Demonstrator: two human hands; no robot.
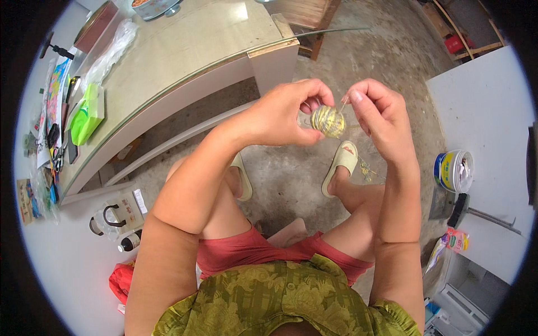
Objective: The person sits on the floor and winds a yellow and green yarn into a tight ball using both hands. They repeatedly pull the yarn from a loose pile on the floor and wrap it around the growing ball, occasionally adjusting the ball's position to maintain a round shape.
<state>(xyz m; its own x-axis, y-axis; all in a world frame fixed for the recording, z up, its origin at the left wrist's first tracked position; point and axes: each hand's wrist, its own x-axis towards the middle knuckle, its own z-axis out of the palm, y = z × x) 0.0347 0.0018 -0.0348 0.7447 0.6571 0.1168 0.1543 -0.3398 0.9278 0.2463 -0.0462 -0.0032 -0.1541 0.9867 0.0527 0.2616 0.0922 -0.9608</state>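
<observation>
A small ball of yellow and grey yarn [328, 121] is held between the thumb and fingers of my left hand [290, 111]. Just right of it, my right hand [376, 113] pinches a strand of the yarn [343, 103] between thumb and forefinger; the strand runs to the ball's upper right side. Both hands are raised above the floor, between my knees and the table. Loose yarn of a similar colour [367, 171] lies tangled on the floor beside my right slipper [341, 166]. My left fingertips are partly hidden behind the ball.
A glass-topped table [197, 40] stands at the upper left, with a green box [93, 117], scissors [58, 157] and a plastic bag [110, 52] on it. To the right are a plastic bucket [454, 171] and a black brush head [458, 211]. A wooden stool or chair [309, 17] stands beyond the table's corner.
</observation>
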